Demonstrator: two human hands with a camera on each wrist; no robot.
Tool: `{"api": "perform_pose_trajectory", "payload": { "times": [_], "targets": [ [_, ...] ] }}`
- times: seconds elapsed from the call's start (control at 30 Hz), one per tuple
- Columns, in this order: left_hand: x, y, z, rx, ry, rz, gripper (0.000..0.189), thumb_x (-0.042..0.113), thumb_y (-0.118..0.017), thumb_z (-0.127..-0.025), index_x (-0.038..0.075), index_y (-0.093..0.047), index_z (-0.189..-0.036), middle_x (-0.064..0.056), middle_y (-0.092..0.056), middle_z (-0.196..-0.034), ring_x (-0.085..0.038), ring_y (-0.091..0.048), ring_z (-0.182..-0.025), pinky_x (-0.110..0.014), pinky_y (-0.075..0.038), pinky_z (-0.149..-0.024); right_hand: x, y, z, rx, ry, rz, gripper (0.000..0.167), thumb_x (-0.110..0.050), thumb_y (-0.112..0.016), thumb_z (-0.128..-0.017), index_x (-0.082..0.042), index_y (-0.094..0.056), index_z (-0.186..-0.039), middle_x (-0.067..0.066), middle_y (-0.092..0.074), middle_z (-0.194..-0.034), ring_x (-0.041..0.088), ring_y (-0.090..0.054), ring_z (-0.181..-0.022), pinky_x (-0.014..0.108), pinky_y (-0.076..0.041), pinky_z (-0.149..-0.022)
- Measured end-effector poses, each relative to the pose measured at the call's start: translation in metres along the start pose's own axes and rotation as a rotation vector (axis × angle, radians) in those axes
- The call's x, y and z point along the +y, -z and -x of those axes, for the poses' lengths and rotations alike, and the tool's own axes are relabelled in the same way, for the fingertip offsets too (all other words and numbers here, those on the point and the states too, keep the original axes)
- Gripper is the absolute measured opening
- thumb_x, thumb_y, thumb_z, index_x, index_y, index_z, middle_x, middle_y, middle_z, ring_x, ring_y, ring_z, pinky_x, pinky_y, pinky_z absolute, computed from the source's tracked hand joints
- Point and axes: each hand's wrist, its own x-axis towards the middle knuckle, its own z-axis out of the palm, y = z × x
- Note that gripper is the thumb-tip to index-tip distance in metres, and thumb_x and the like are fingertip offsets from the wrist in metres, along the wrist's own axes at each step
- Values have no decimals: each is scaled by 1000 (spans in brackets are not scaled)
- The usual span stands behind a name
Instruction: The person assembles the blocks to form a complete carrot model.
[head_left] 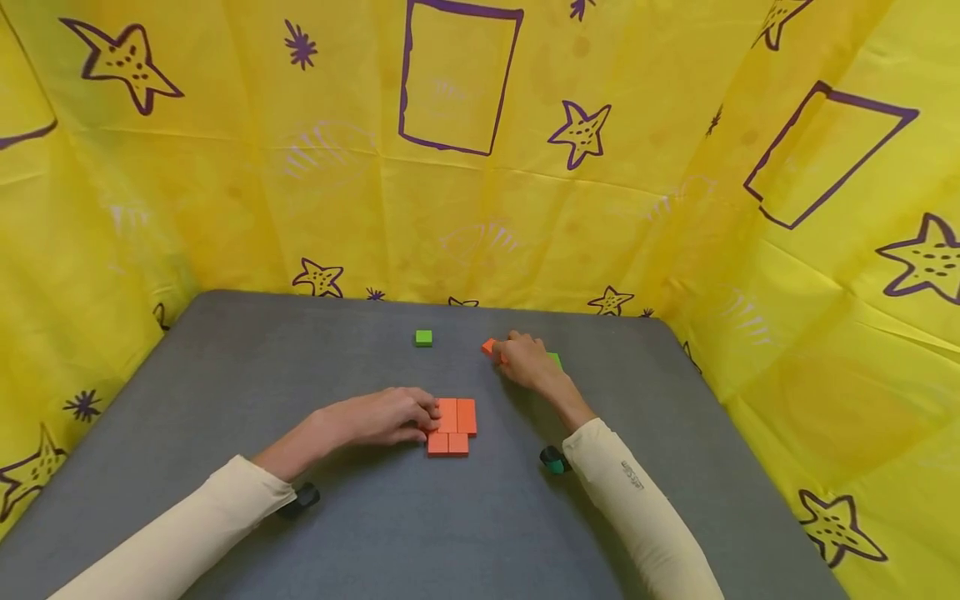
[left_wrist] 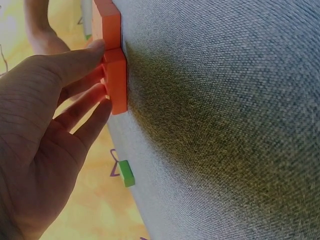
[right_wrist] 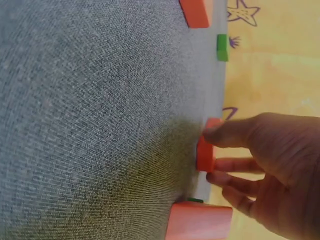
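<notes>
My left hand (head_left: 390,415) is at the left end of a flat group of orange blocks (head_left: 457,417) on the table. In the left wrist view, its thumb and fingertips hold the end orange block (left_wrist: 119,82). Farther back on the right, my right hand (head_left: 528,362) reaches over another orange block (head_left: 488,346). In the right wrist view, the thumb lies against the near side of this orange block (right_wrist: 204,152), with fingers behind it. A larger-looking orange block (right_wrist: 199,222) stands close by, hidden behind the hand in the head view.
A green block (head_left: 423,338) sits near the back of the grey table (head_left: 315,358). Another green block (head_left: 555,360) shows partly behind my right hand. Yellow patterned cloth (head_left: 337,208) hangs around the table's back and sides.
</notes>
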Motion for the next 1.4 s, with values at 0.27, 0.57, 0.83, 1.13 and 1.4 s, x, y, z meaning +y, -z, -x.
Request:
{"api": "perform_pose_trajectory", "payload": {
  "times": [0.27,0.57,0.83,1.13,1.4],
  "targets": [
    [0,0,0,2,3,-15,16,18,-75,-97,13,-80,-111,-5,-71,-125,-19,-66,-116,-41,-59,-101,1,-3,1,31,18,-36,15,-12,-69,-100,-7,-65,-113,16,-68,-110,34,-65,-100,50,-53,-88],
    [0,0,-1,9,-16,-31,12,17,-75,-97,13,-80,-107,-3,-71,-120,-16,-65,-110,-38,-60,-98,-1,-2,12,196,103,2,10,-2,-74,-88,-5,-76,-98,12,-73,-99,33,-68,-90,50,-55,-80],
    [1,0,-1,25,-15,-26,13,16,-76,-96,12,-80,-108,-5,-71,-123,-19,-67,-114,-41,-60,-99,-23,20,46,143,178,-31,15,-8,-80,-86,-7,-76,-100,7,-74,-99,23,-65,-87,40,-57,-78],
    [0,-1,-1,43,-37,-46,7,16,-76,-96,12,-80,-101,-2,-71,-114,-14,-66,-104,-36,-61,-94,-69,26,97,13,452,-186,17,-13,-81,-90,-11,-74,-105,1,-71,-101,20,-68,-93,33,-56,-88],
    [0,-2,-3,40,-35,-49,8,14,-75,-97,12,-80,-103,-4,-72,-118,-17,-68,-108,-38,-61,-96,-88,8,114,-26,602,-37,14,-15,-80,-90,-16,-76,-104,-5,-71,-98,9,-62,-86,25,-53,-83]
  ]
}}
